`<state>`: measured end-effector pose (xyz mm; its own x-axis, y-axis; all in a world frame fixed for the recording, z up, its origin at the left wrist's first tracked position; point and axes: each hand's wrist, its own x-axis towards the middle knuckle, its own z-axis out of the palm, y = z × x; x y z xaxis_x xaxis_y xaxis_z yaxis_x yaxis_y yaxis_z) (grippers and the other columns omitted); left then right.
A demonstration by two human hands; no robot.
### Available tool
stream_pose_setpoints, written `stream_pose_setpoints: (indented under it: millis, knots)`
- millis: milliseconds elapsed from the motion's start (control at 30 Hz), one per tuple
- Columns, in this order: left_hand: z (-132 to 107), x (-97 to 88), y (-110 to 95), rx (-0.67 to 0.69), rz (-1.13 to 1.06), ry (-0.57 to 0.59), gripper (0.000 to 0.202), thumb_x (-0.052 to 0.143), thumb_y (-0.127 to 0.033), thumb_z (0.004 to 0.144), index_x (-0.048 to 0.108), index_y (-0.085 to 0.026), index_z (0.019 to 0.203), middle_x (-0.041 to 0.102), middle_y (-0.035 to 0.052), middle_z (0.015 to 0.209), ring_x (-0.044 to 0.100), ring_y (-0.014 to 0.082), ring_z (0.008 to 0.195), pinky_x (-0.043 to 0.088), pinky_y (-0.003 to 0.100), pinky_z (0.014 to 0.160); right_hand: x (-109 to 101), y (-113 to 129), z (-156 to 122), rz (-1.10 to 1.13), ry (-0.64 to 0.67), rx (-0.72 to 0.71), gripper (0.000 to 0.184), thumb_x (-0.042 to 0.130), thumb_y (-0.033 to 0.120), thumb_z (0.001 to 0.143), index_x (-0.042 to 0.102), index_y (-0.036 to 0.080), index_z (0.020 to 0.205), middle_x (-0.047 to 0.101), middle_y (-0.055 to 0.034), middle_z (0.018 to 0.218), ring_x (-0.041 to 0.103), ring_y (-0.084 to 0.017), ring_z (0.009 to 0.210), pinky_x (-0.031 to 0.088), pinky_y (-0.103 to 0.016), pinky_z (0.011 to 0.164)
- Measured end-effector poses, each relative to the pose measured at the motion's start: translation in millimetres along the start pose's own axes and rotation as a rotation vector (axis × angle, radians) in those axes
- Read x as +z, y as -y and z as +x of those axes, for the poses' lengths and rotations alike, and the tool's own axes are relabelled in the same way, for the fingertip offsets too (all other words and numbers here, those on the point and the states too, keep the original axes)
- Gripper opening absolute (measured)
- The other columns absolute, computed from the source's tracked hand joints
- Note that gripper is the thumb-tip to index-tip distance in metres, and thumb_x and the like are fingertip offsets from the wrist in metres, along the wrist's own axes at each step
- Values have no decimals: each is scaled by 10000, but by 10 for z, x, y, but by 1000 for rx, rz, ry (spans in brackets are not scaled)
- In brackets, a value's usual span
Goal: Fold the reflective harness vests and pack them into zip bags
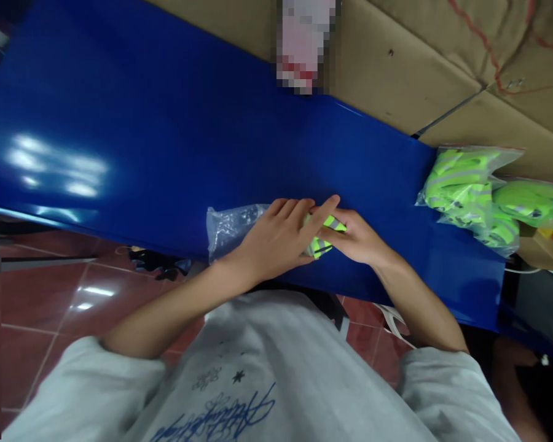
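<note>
A clear plastic bag (230, 227) lies near the front edge of the blue table, partly under my left hand (281, 239). That hand is laid flat with its fingers stretched out over the bag and a folded neon-green reflective bundle (323, 247). The bundle has grey stripes, and much of it is hidden beneath my hands. From the right, my right hand (352, 236) grips the bundle between thumb and fingers. The fingers of both hands overlap there. Whether the bundle is inside the bag, I cannot tell.
Several bagged neon-green bundles (470, 190) are heaped at the right end of the blue table (166, 123). Cardboard boxes (387, 61) line the far edge, with a blurred-out item (304, 46) against them. White cables (391, 319) hang below, over red floor tiles.
</note>
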<state>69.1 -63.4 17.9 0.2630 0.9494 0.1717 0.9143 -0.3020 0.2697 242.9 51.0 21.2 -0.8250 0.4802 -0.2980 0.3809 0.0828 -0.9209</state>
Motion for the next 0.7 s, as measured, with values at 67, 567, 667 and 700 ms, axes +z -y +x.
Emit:
stream_pose_setpoints:
  millis: [67,567,667,700]
  knots:
    - [50,-16,-2,1,11,7,1003,810,-339,871,218,-166,1662,558,237,1488,614,381,1285,490,482,1065,104,-33,35,-31,-214,-46,344,715,351,878,667,206,1187,713,-53,1148,665,-225,1054,525,-369,953]
    - [170,12,118,-12,62,-122,710,644,-382,992,340,-267,1622,557,169,1494,530,389,1389,304,675,1239,393,-144,217,306,-596,-121,479,699,663,895,593,240,1091,657,-16,967,644,-168,902,561,-298,817]
    - [206,39,197,-29,68,-136,793,661,-496,976,309,-238,1639,573,200,1454,554,406,1334,389,631,1167,332,-211,146,317,-391,-177,485,560,672,992,594,268,1258,681,-32,1041,672,-183,1012,578,-315,884]
    - [210,27,221,-35,63,-124,855,670,-547,959,284,-222,1650,579,212,1438,566,412,1310,418,611,1134,285,-210,111,293,-308,-186,473,543,649,1013,600,270,1291,687,-35,1061,674,-183,1029,579,-319,902]
